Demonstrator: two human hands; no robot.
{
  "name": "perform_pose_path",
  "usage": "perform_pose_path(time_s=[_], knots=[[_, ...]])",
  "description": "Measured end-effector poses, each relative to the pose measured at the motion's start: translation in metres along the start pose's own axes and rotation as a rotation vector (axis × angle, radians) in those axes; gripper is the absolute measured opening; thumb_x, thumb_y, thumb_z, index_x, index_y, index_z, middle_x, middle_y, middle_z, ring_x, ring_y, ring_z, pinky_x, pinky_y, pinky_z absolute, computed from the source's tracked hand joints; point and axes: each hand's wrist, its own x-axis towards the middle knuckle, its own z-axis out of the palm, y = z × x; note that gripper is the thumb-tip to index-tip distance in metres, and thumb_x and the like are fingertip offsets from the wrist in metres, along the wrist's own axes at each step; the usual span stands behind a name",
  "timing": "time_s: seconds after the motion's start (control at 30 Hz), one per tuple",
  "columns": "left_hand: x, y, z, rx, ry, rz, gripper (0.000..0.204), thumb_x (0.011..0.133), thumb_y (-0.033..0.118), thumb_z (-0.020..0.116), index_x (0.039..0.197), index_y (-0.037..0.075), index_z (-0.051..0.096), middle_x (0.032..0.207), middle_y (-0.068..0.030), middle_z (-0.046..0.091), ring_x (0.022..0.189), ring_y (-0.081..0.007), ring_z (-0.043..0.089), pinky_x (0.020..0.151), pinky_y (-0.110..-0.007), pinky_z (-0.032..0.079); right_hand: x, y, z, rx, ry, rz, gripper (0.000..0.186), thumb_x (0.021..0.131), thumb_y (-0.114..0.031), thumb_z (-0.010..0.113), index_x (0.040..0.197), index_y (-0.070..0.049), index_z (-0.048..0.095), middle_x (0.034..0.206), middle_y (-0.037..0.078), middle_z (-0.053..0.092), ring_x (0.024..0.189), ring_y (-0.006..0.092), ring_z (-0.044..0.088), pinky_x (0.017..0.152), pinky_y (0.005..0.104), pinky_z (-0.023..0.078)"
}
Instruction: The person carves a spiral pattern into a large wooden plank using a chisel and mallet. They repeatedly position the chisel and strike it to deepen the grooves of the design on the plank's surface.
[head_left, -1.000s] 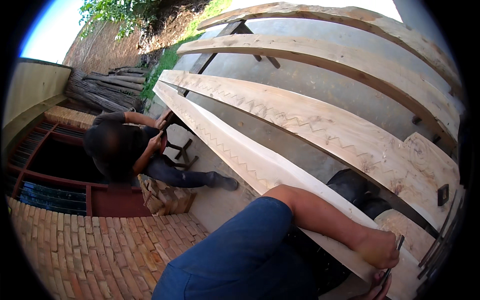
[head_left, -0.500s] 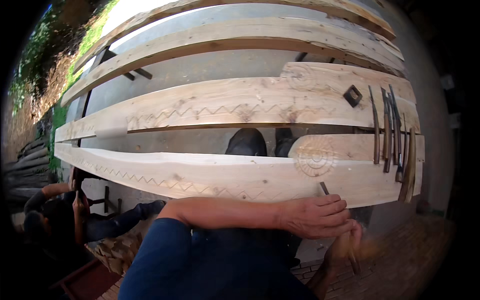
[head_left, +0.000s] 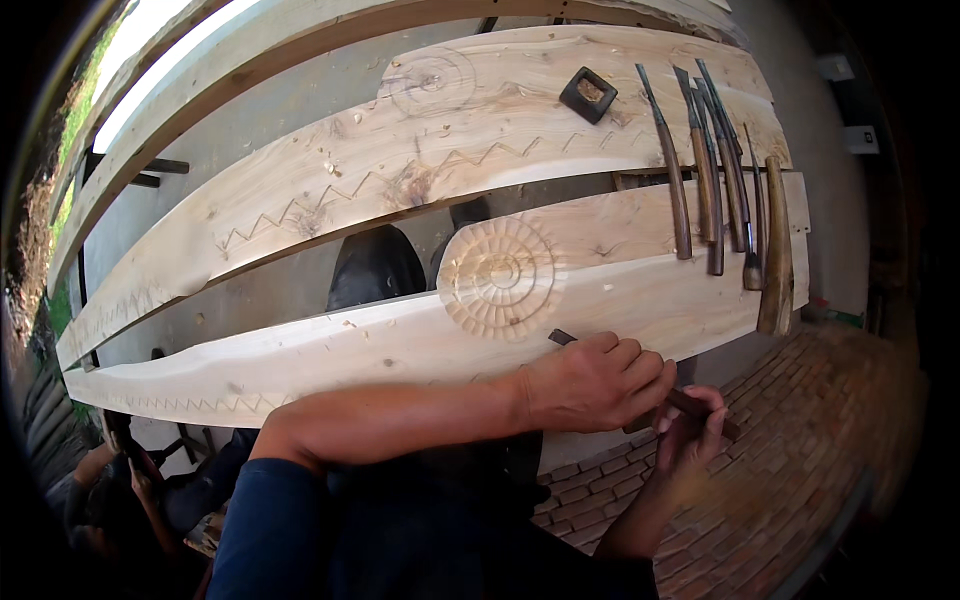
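Note:
A carving chisel point(head_left: 563, 338) slants over the near plank point(head_left: 660, 295), its dark metal tip pointing at a round carved rosette point(head_left: 500, 278). My left hand point(head_left: 598, 385) is closed round the chisel's shaft, beside the plank's near edge. The fingers of my right hand point(head_left: 692, 432) grip the brown wooden handle behind it, off the plank. Whether the tip touches the wood I cannot tell. A carved zigzag line runs along the plank to the left, partly hidden by my left forearm.
Several chisels point(head_left: 708, 160) and a wooden mallet-like stick point(head_left: 775, 255) lie across the right ends of two planks. A small dark square block point(head_left: 588, 95) rests on the farther plank point(head_left: 300, 190). Another person point(head_left: 110, 490) sits at lower left. Brick paving point(head_left: 780, 450) lies at right.
The view has swung to the right and closer to the planks. My right hand has come up, bringing the handle nearer level; both hands still hold the chisel.

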Motion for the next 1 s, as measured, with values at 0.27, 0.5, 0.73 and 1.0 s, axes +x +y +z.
perform_pose_path(time_s=[0.27, 0.5, 0.73, 1.0], knots=[[0.002, -0.015, 0.002, 0.001, -0.026, -0.179, 0.053, 0.09, 0.021, 0.069, 0.141, 0.005, 0.066, 0.093, -0.0005, 0.052, 0.073, -0.0129, 0.054, 0.06, -0.027, 0.044, 0.076, -0.016, 0.018, -0.125, -0.213, 0.026, 0.054, 0.11, -0.042, 0.062, 0.108, 0.011, 0.071, 0.078, 0.02, 0.071, 0.061, 0.0267, 0.067, 0.06, 0.0381, 0.055], [0.003, -0.015, 0.003, 0.007, -0.019, -0.249, 0.053, 0.09, 0.026, 0.072, 0.138, 0.003, 0.069, 0.093, -0.0003, 0.054, 0.072, -0.0122, 0.054, 0.058, -0.028, 0.044, 0.082, -0.01, 0.028, -0.164, -0.251, 0.072, 0.048, 0.111, -0.036, 0.056, 0.107, 0.009, 0.07, 0.083, 0.021, 0.071, 0.062, 0.0269, 0.064, 0.059, 0.0382, 0.053], [0.002, -0.016, 0.002, -0.134, 0.007, -0.29, 0.049, 0.095, 0.041, 0.076, 0.128, 0.004, 0.071, 0.09, -0.0003, 0.054, 0.069, -0.0134, 0.055, 0.056, -0.029, 0.046, 0.068, -0.006, 0.024, -0.311, -0.168, -0.087, 0.042, 0.107, -0.033, 0.061, 0.104, 0.008, 0.071, 0.092, 0.018, 0.072, 0.074, 0.0269, 0.068, 0.073, 0.0388, 0.056], [0.001, -0.018, -0.001, -0.235, 0.018, -0.355, 0.037, 0.096, 0.043, 0.077, 0.109, 0.01, 0.068, 0.085, -0.0028, 0.054, 0.065, -0.0188, 0.059, 0.056, -0.035, 0.049, 0.069, -0.005, 0.034, -0.227, -0.065, 0.006, 0.045, 0.1, -0.032, 0.066, 0.099, 0.011, 0.079, 0.094, 0.02, 0.079, 0.083, 0.0259, 0.074, 0.083, 0.0379, 0.059]])
